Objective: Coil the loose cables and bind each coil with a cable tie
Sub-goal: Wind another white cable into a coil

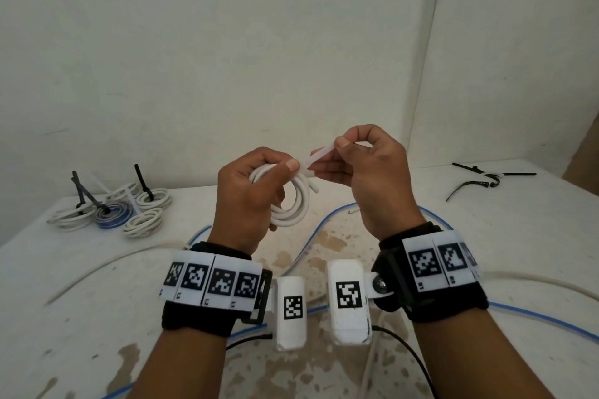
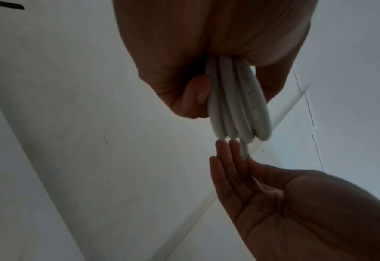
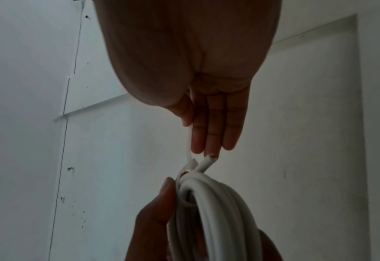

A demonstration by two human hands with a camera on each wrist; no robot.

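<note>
Left hand (image 1: pixel 249 194): grips white cable coil (image 1: pixel 291 201), thumb pressed on top.
Right hand (image 1: pixel 366 172): thumb and forefinger pinch white cable tie (image 1: pixel 319 155) looped round coil.

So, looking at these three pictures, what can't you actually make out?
- Head view: whether the white cable tie is already locked round the white coil; the left hand and right hand cover the join.
- Right wrist view: the coil's lower part, cut off by the bottom edge.
- Head view: the bound coils at far left are too small to count their turns.
- Left wrist view: dim, and the palm hides the coil's top.
</note>
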